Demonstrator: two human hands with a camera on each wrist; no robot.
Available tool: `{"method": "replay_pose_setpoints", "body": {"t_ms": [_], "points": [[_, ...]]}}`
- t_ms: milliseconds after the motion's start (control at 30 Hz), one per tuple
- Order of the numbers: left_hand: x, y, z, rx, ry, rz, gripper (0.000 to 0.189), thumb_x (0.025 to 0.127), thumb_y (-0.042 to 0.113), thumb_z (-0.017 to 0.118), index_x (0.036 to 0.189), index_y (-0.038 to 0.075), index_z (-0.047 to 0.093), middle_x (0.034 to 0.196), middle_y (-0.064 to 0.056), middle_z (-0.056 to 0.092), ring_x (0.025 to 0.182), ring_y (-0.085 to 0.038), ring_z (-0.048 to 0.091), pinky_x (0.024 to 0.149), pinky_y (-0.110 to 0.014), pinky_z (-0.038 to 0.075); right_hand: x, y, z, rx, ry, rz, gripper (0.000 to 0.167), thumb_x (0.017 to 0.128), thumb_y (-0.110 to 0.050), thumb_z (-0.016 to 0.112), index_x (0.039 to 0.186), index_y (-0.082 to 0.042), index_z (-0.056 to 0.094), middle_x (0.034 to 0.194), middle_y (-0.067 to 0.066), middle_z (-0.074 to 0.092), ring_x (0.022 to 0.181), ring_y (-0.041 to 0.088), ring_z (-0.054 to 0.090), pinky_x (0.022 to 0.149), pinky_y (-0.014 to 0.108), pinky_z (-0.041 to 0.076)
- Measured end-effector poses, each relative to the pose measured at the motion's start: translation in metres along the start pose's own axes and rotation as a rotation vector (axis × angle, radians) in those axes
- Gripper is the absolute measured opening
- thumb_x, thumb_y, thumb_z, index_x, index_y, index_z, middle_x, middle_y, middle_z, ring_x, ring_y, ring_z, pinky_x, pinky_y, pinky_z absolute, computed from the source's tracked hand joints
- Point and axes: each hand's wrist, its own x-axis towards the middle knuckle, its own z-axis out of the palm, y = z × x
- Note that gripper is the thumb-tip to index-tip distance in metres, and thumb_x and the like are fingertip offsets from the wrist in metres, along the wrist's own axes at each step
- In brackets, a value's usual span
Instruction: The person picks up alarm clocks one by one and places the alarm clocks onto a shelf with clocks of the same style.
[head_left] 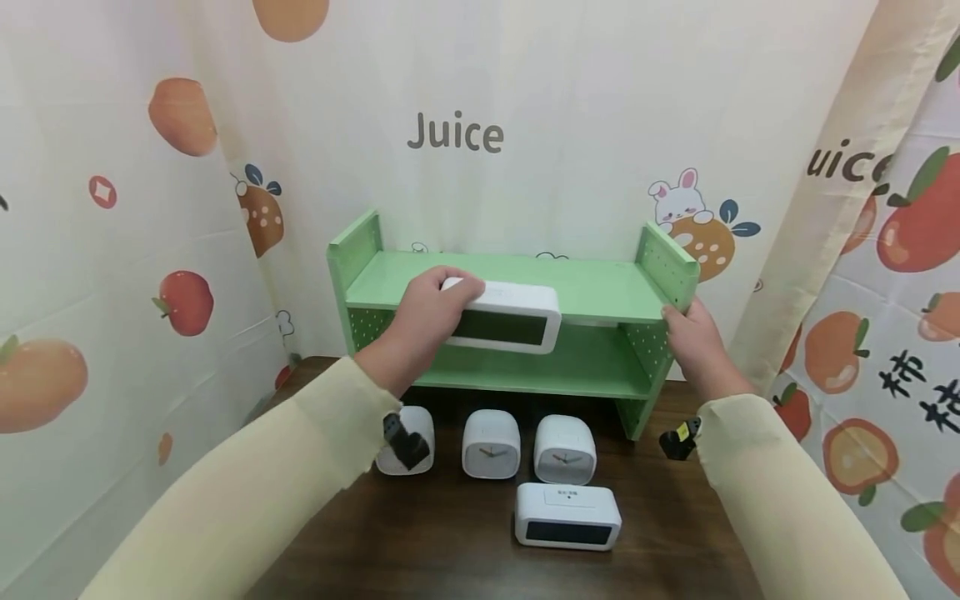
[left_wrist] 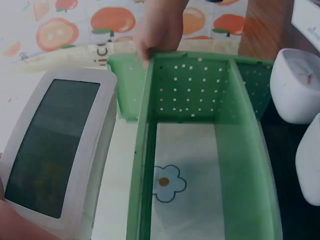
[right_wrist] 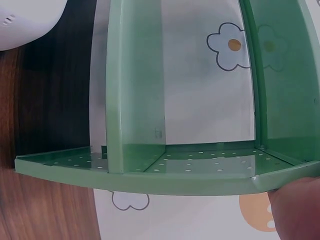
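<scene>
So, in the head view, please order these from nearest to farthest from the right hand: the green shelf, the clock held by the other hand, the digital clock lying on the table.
1. Green shelf: the right hand touches its right side panel.
2. Held clock: to the left, at the upper shelf's front edge, gripped by the left hand.
3. Digital clock on the table: below, near the front.

Pale cream long sleeves — small black camera strapped under each wrist.

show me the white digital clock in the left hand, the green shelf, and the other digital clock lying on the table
white digital clock (head_left: 517, 321): head view, on its dark screen.
green shelf (head_left: 600, 287): head view, on the bare top board.
second digital clock (head_left: 567, 517): head view, on its white front, above the screen.
</scene>
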Motion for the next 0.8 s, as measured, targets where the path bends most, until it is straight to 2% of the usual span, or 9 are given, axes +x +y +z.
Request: {"method": "replay_pose_setpoints", "body": {"t_ms": [133,333,567,800], "points": [[0.02,0.007,0.008,-0.007,0.004,0.011,0.03,0.097,0.037,0.065,0.117,0.015,0.066,0.123,-0.003,0.06,0.113,-0.023,0.054,0.098,-0.043,0.046,0.001,0.001,-0.002,0.015,-0.001,-0.003,0.055,0.113,-0.025,0.024,0.165,-0.012,0.015,0.16,0.018,0.035,0.142,0.033,0.038,0.115,0.06,0.03],[0.047,0.015,0.014,-0.042,0.024,-0.009,0.027,0.097,0.036,0.065,0.114,0.014,0.067,0.12,-0.004,0.062,0.111,-0.025,0.057,0.098,-0.044,0.047,0.001,0.002,-0.002,0.002,0.008,0.005,0.056,0.113,-0.029,0.026,0.165,-0.012,0.016,0.157,0.019,0.038,0.137,0.03,0.042,0.114,0.059,0.032],[0.08,0.018,0.025,-0.061,0.013,-0.006,0.026,0.096,0.037,0.066,0.11,0.015,0.069,0.117,-0.004,0.064,0.107,-0.024,0.059,0.094,-0.041,0.048,0.0,0.003,-0.006,0.004,0.022,0.033,0.058,0.112,-0.031,0.025,0.166,-0.012,0.011,0.161,0.019,0.033,0.144,0.035,0.035,0.116,0.06,0.028],[0.095,0.013,0.031,-0.058,0.034,-0.026,0.027,0.097,0.037,0.066,0.11,0.013,0.069,0.117,-0.005,0.064,0.11,-0.027,0.06,0.096,-0.043,0.048,-0.001,0.003,-0.001,0.02,0.009,0.016,0.057,0.113,-0.032,0.024,0.165,-0.012,0.015,0.157,0.018,0.037,0.138,0.031,0.043,0.113,0.059,0.034]]}}
